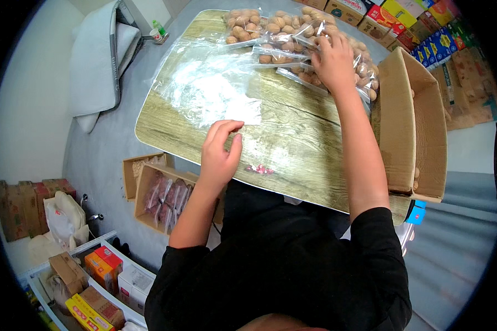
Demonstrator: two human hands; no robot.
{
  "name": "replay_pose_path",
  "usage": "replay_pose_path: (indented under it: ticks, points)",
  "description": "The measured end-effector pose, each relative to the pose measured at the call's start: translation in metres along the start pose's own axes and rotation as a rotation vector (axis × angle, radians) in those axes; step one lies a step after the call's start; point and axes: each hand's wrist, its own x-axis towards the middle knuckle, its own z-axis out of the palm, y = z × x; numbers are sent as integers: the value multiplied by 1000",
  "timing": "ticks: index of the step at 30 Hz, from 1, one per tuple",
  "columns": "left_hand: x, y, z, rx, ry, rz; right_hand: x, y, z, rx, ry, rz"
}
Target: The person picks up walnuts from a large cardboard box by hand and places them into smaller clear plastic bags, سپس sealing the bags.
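My right hand (pixel 335 62) reaches across the far side of the table, its fingers on a pile of clear zip bags of walnuts (pixel 285 31). The fingertips are partly lost among the shiny plastic, so I cannot tell whether they grip a bag. Over the near edge hovers my left hand (pixel 221 151), fingers loosely curved, thumb apart and nothing held. Just beyond it lies a spread of flat, clear plastic bags (pixel 207 87) on the wood-patterned tabletop (pixel 302 128). Small red-and-white pieces (pixel 260 169) lie near the front edge.
An open cardboard box (pixel 393 124) stands on the table's right side, with a few walnuts glimpsed inside. On the floor at left, a carton (pixel 149 215) holds dark bagged goods. Colourful packages (pixel 381 20) line the far right. A shelf unit (pixel 120 248) stands lower left.
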Motion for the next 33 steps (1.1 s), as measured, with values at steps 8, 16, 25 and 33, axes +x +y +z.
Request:
replay_pose_path:
  ticks: [8, 16, 25, 33]
  points:
    - [12, -53, -5, 757, 50, 95, 4, 1, -7, 96, -7, 58]
    - [10, -70, -9, 704, 57, 92, -7, -8, 0, 61, -76, 91]
    - [-2, -40, -4, 317, -224, 261, -5, -29, -26, 156, 43, 38]
    - [-30, 1, 19, 185, -614, 418, -87, -94, -38, 444, -487, -18]
